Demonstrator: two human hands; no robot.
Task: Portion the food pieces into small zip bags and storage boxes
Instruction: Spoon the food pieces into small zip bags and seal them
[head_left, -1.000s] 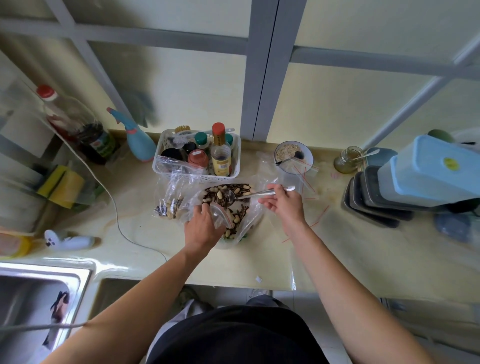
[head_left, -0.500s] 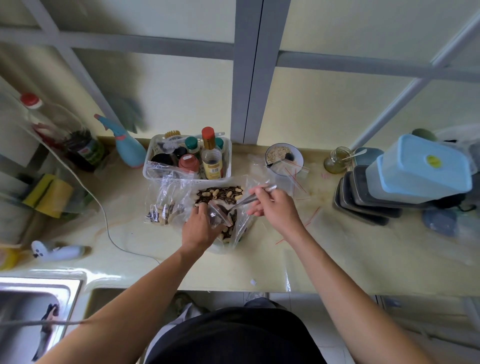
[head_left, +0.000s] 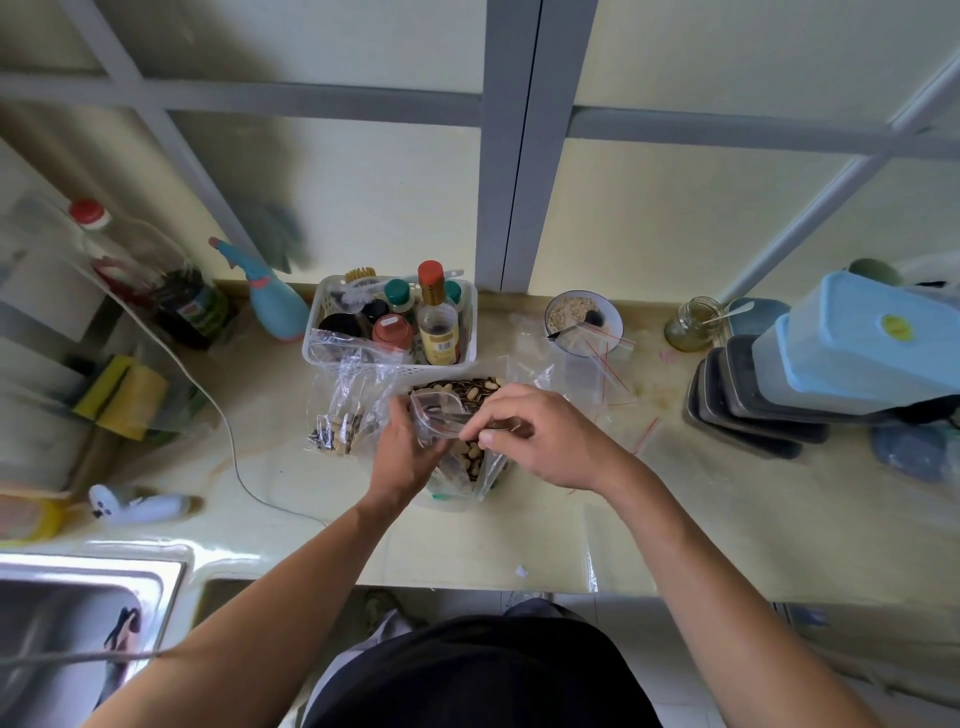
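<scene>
You stand at a pale, glossy countertop under a frosted window with grey bars, a steel sink cut off at your lower left. In the middle of the counter lies a large clear bag of nuts and seeds, its open mouth turned up towards you; your hands cover much of it, so its outline is hard to follow. Your left hand grips a small zip bag at its left edge, holding the mouth open and facing right. Your right hand pinches a metal spoon between thumb and fingers; the spoon lies roughly level, left to right, bowl end inside the small bag. The handle is mostly hidden under your fingers, and you cannot tell what the bowl carries. Just left sits another filled zip bag, crumpled. Behind stands a white basket of bottles. To the right, a bowl, loose empty zip bags, and a stack of storage boxes, partly cut off by the frame edge.
</scene>
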